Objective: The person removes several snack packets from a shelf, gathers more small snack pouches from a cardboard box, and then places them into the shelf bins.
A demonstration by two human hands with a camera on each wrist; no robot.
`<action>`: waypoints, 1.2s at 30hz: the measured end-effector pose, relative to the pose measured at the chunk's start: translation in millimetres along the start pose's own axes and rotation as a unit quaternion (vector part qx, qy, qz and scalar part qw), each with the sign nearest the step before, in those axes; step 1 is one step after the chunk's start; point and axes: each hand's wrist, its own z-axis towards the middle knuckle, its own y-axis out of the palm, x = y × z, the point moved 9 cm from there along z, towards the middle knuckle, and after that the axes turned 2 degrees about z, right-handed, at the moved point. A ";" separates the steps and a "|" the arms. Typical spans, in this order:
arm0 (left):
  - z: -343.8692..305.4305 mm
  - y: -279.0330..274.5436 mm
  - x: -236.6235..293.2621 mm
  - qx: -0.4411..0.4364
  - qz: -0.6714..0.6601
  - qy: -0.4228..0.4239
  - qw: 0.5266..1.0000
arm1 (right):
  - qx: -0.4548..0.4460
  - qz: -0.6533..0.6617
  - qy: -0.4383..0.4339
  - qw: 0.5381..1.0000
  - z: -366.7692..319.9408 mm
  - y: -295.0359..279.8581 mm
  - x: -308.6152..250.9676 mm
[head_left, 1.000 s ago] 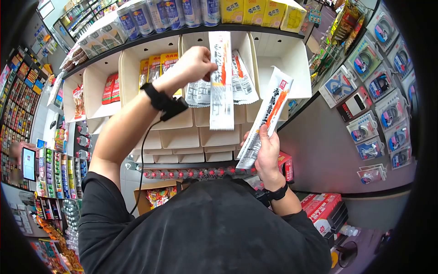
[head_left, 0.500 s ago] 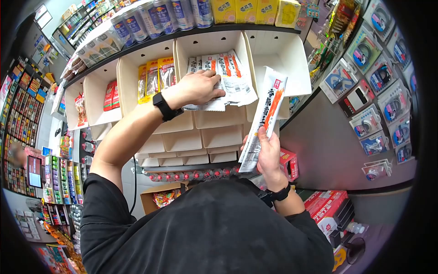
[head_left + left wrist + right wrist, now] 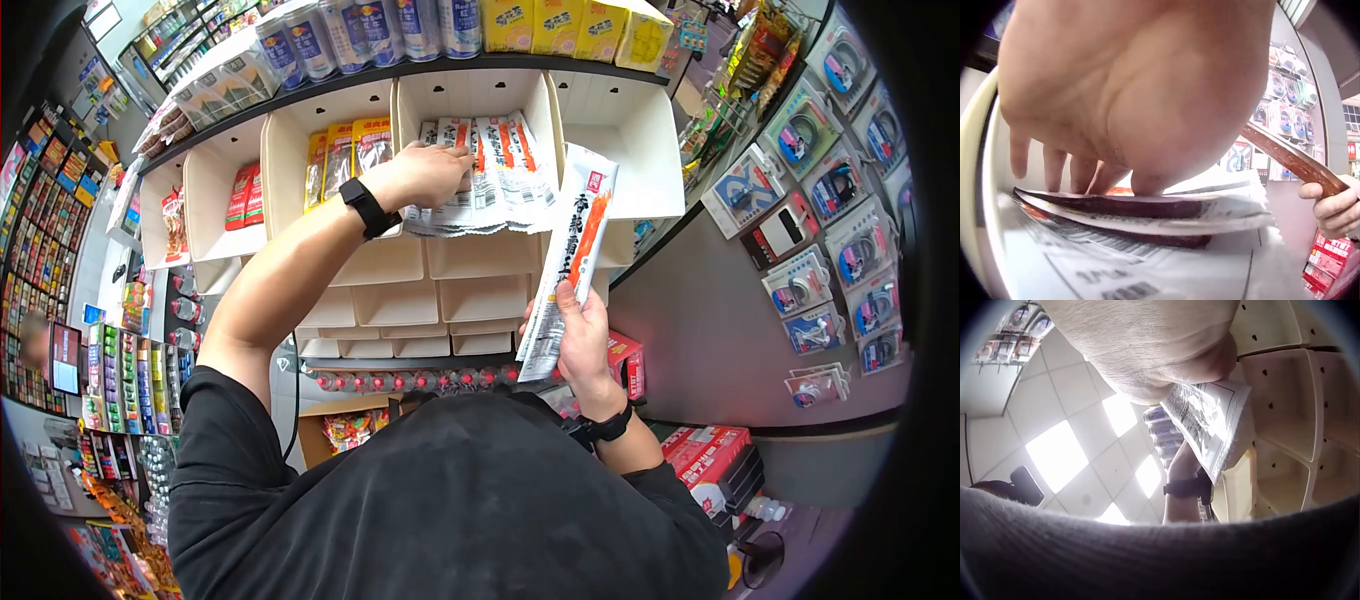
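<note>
White packets with orange and black print (image 3: 512, 180) lie side by side in an upper cream bin (image 3: 550, 120). My left hand (image 3: 428, 174) rests on the packets at the bin's left side. In the left wrist view the fingers of that hand (image 3: 1116, 112) reach down, extended, onto the packets' edges (image 3: 1147, 209). My right hand (image 3: 582, 345) grips long packets of the same look (image 3: 580, 230), thumb on top, upright in front of the bin to the right. The right wrist view shows the lower end of a packet (image 3: 1210, 419) below that hand (image 3: 1160, 350).
Neighbouring bins hold yellow packets (image 3: 340, 160) and red packets (image 3: 243, 196); the far right bin (image 3: 620, 150) shows bare walls. Cans (image 3: 385, 35) and yellow cartons (image 3: 555, 28) line the shelf above. Cables in packs (image 3: 800, 135) hang at the right. A red box (image 3: 710, 460) stands below.
The left hand has lowered a packet into the bin, let it go, and now lies on the packets, slightly further left. The right hand's packets have shifted a little left.
</note>
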 end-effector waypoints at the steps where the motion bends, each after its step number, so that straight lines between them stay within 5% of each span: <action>1: -1.5 -2.4 1.4 -0.031 -0.012 -0.009 0.999 | 0.000 0.000 0.002 1.000 -0.7 0.0 0.2; 6: 1.0 4.8 0.5 -0.052 -0.068 -0.013 0.996 | -0.005 -0.002 -0.001 1.000 -1.1 1.8 -0.4; 10: -23.1 -50.3 29.0 0.135 -0.033 0.008 0.990 | -0.016 0.002 0.015 1.000 -0.4 5.2 1.7; 12: -48.2 -70.3 58.2 0.192 -0.239 0.036 0.951 | -0.023 0.004 0.024 0.999 1.1 7.4 3.5; 14: -73.1 -61.7 105.3 0.103 -0.366 0.063 0.923 | -0.005 -0.023 0.005 1.000 3.3 6.9 4.3; 16: -80.6 -51.6 126.4 0.151 -0.331 0.056 0.930 | -0.033 -0.002 -0.009 0.999 4.3 7.4 12.3; 18: -80.4 -41.0 122.7 0.153 -0.384 0.037 0.910 | -0.010 -0.024 -0.062 0.998 8.3 6.0 9.2; 28: -78.6 -26.8 113.9 0.125 -0.549 0.032 0.826 | -0.033 -0.020 -0.056 0.998 0.9 8.6 4.3; 36: -75.9 -44.7 114.4 0.158 -0.493 0.027 0.855 | 0.032 -0.047 -0.096 0.994 3.8 2.2 -10.6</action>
